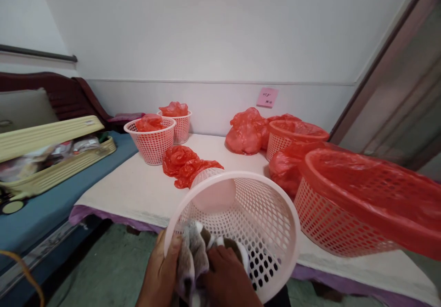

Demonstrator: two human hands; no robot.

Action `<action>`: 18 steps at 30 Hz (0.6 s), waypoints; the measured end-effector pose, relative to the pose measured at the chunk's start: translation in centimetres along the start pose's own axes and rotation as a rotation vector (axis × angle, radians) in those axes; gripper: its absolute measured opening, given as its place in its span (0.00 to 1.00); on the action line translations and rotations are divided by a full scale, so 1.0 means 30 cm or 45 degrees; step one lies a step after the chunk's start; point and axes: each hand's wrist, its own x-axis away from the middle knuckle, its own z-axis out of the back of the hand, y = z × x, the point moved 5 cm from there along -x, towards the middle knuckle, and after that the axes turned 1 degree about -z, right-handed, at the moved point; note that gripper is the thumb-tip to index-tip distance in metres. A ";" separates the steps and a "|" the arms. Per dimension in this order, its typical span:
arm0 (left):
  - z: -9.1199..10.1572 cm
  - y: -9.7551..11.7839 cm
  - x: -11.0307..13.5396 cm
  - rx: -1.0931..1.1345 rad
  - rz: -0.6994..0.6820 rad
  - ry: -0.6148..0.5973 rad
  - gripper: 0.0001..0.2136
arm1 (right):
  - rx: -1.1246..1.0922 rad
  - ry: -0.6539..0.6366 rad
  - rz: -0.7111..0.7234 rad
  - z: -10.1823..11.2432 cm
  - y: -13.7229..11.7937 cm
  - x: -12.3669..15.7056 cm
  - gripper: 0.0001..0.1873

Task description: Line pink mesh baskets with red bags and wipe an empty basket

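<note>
A pale pink plastic basket (265, 201) with holes in its wall is tilted so that its mouth faces me at the table's front edge. My left hand (160, 265) grips its rim on the left side, thumb over the edge. Inside lies a soft cloth (193, 252) in grey, white and brown, partly hanging towards me over the near side. My right hand (227, 272) reaches into the basket with its fingers bent round the cloth. Those fingertips are partly hidden by the fabric.
A crumpled red plastic bag (186, 164) lies behind the basket on the white-covered table (127, 192). Two baskets (153, 144) holding red bags stand at the back left. Red-lined baskets (344, 220) crowd the right. An open yellow suitcase (62, 169) rests on the bed at left.
</note>
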 end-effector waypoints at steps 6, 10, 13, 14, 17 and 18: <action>-0.010 0.044 -0.026 -0.202 -0.176 -0.205 0.24 | 0.312 0.149 0.192 0.021 -0.004 -0.006 0.08; -0.009 0.074 -0.045 -0.196 -0.160 -0.165 0.25 | 0.137 0.346 0.327 -0.040 -0.061 0.038 0.06; -0.010 0.104 -0.061 -0.241 -0.194 -0.177 0.24 | 0.036 0.446 0.162 -0.098 -0.040 0.058 0.04; -0.010 0.113 -0.067 -0.251 -0.201 -0.190 0.24 | 0.010 0.464 0.124 -0.117 -0.027 0.061 0.06; -0.012 0.129 -0.082 -0.259 -0.196 -0.213 0.23 | 0.083 0.509 0.230 -0.160 -0.006 0.063 0.11; -0.013 0.132 -0.084 -0.255 -0.187 -0.212 0.23 | 0.142 0.523 0.289 -0.166 -0.004 0.062 0.11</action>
